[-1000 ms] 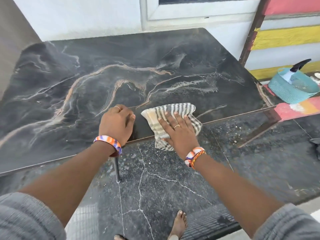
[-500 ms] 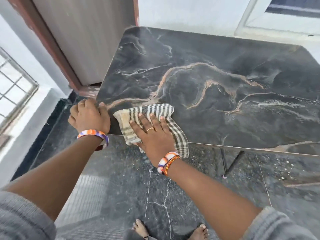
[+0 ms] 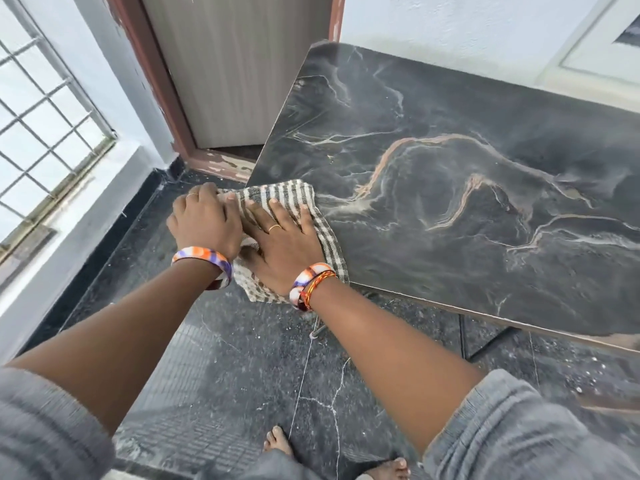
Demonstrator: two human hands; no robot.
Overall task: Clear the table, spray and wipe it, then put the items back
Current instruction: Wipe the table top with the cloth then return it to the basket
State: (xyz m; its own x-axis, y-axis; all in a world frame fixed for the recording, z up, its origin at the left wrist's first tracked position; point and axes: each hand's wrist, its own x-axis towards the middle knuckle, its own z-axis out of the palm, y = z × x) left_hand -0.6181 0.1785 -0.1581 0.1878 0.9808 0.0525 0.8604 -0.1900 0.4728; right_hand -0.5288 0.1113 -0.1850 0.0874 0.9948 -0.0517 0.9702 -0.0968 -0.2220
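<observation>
A striped grey-and-cream cloth (image 3: 291,199) lies over the near left corner of the dark marble-patterned table (image 3: 467,188). My right hand (image 3: 284,244) presses flat on the cloth, fingers spread. My left hand (image 3: 204,223) is just left of it at the table's corner, its fingers curled onto the cloth's left edge. Part of the cloth hangs over the table's front edge below my right wrist. Nothing else rests on the tabletop.
A brown-framed door (image 3: 235,71) stands behind the table's left end. A barred window (image 3: 45,126) with a white ledge is at the left. The floor (image 3: 242,358) is dark stone tile; my bare feet (image 3: 277,441) show at the bottom. A white wall runs behind the table.
The cloth and my right hand have slid left along the front edge to the table's left corner. My left hand has closed in onto the cloth's edge. My view has swung left.
</observation>
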